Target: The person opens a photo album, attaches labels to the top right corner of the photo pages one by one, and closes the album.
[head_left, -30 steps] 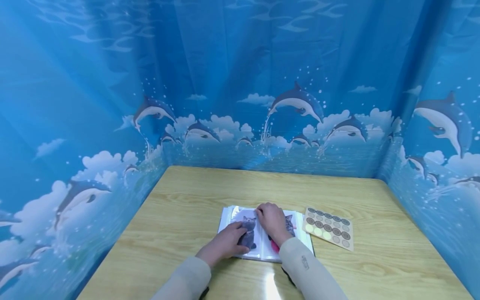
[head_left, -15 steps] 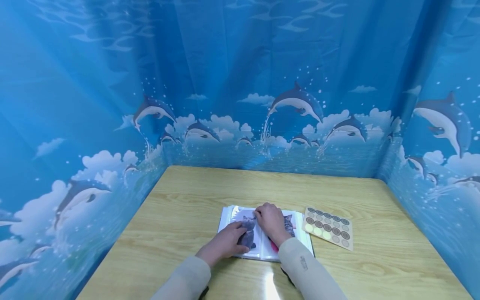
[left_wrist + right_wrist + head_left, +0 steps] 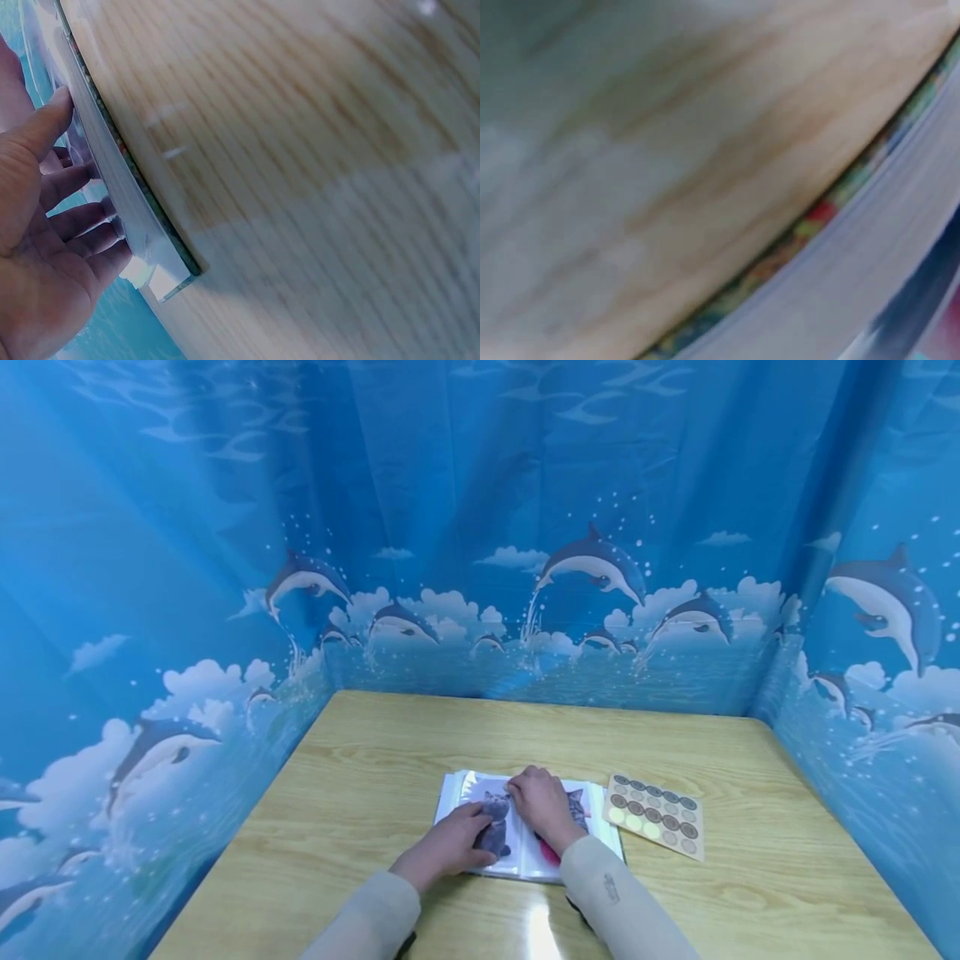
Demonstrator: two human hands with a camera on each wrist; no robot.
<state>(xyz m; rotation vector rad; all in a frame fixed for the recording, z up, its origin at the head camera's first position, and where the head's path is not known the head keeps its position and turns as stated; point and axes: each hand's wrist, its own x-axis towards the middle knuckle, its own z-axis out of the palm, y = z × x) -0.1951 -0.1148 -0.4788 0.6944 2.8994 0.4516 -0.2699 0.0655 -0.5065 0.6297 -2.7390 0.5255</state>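
Observation:
An open photo album (image 3: 529,865) with clear plastic sleeves lies on the table. Its left page carries a grey cat picture (image 3: 492,837), its right page a striped cat picture (image 3: 577,808) with pink in it. My left hand (image 3: 452,843) rests on the left page with its fingers stretched over the cat. In the left wrist view, the left hand's fingers (image 3: 82,220) touch the plastic sleeves. My right hand (image 3: 543,806) reaches across the right page, its fingertips by the upper inner part of the left page. What lies under those fingertips is too small to tell.
A sheet of round stickers (image 3: 655,815) lies at the album's right, near its edge. The wood-patterned table (image 3: 360,777) extends around the album. Blue dolphin-print curtains (image 3: 465,527) stand behind the table and at both sides.
My right hand's fingertips have shifted slightly left and toward me on the left page. The left hand stays in place on the album.

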